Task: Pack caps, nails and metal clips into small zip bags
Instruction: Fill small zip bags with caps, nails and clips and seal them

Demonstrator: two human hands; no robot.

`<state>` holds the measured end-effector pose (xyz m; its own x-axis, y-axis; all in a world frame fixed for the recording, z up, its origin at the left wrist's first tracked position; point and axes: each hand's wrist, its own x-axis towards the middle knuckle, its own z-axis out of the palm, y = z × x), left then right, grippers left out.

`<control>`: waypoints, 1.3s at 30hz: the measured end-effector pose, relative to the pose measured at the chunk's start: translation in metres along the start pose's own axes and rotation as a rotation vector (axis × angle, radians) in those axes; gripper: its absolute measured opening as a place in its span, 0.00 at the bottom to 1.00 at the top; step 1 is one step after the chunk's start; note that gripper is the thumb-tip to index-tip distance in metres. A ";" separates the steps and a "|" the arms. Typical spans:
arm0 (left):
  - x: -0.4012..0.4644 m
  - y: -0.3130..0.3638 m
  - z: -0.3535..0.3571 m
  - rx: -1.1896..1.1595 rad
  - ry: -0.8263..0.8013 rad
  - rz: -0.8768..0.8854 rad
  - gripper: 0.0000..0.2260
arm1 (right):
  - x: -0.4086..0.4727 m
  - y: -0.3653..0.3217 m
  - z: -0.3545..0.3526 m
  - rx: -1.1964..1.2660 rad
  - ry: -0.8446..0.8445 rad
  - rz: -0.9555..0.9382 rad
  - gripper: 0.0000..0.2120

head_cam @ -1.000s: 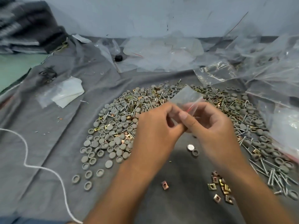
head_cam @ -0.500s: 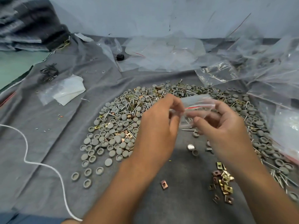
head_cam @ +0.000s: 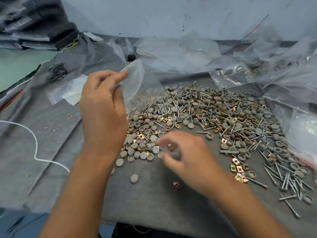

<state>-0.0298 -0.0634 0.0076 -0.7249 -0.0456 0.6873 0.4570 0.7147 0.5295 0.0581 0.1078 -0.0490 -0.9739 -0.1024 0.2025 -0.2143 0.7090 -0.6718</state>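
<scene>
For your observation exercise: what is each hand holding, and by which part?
The left hand pinches a small clear zip bag by its top edge. The right hand is blurred above the grey caps; whether it holds anything cannot be told.

Hands parted: left hand (head_cam: 103, 110) now lifted alone with the zip bag (head_cam: 137, 83) pinched at its mouth. Right hand (head_cam: 187, 158) dropped off the bag to the caps (head_cam: 137, 148), blurred, perhaps picking one.

A single head-worn camera looks forward and steeply down, close over a grey cloth (head_cam: 51, 134) worktop.
</scene>
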 end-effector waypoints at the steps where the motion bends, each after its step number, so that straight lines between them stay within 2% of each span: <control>1: -0.001 -0.002 -0.002 0.008 -0.020 -0.004 0.14 | 0.001 -0.003 0.009 -0.069 -0.059 -0.020 0.11; 4: -0.007 -0.003 -0.005 0.036 -0.097 0.030 0.19 | 0.005 -0.011 0.033 -0.198 -0.136 -0.063 0.15; 8: -0.013 -0.003 -0.007 0.027 -0.180 0.027 0.25 | 0.010 -0.014 0.045 -0.290 -0.062 -0.101 0.09; 12: -0.016 -0.003 -0.007 0.013 -0.262 0.037 0.28 | 0.009 -0.007 0.038 -0.202 -0.038 -0.060 0.10; 14: -0.018 -0.004 -0.007 -0.004 -0.290 0.050 0.29 | 0.009 -0.007 0.024 -0.059 0.073 -0.066 0.09; 18: -0.020 -0.001 -0.004 -0.029 -0.330 0.100 0.27 | 0.019 -0.020 -0.009 0.134 0.478 -0.231 0.09; 21: -0.022 0.004 0.001 -0.063 -0.360 0.150 0.26 | 0.030 -0.029 -0.019 0.085 0.577 -0.335 0.09; 24: -0.024 0.006 0.005 -0.094 -0.348 0.154 0.25 | 0.036 -0.023 -0.018 0.001 0.475 -0.266 0.11; 28: -0.022 0.001 0.004 -0.088 -0.331 0.114 0.27 | 0.031 -0.007 -0.017 0.006 0.520 -0.187 0.04; 29: -0.021 0.000 0.003 -0.084 -0.312 0.095 0.27 | 0.030 -0.002 -0.016 -0.008 0.448 -0.119 0.04; 31: -0.018 -0.002 0.001 -0.082 -0.269 0.053 0.27 | 0.026 0.005 -0.010 -0.069 0.168 0.044 0.08; 33: -0.016 -0.004 0.000 -0.085 -0.239 0.022 0.26 | 0.022 0.007 0.000 -0.172 -0.103 0.140 0.16; 34: -0.015 -0.004 0.000 -0.082 -0.233 0.011 0.26 | 0.020 0.006 0.005 -0.215 -0.185 0.160 0.21; 36: -0.014 -0.005 0.001 -0.084 -0.237 0.000 0.26 | 0.018 0.002 0.013 -0.275 -0.199 0.137 0.23; 39: -0.014 -0.004 0.003 -0.091 -0.253 0.003 0.26 | 0.016 -0.001 0.017 -0.311 -0.117 0.077 0.14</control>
<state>-0.0230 -0.0632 -0.0055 -0.8242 0.1403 0.5487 0.4953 0.6484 0.5782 0.0417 0.0932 -0.0571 -0.9922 -0.1068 0.0646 -0.1242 0.8949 -0.4286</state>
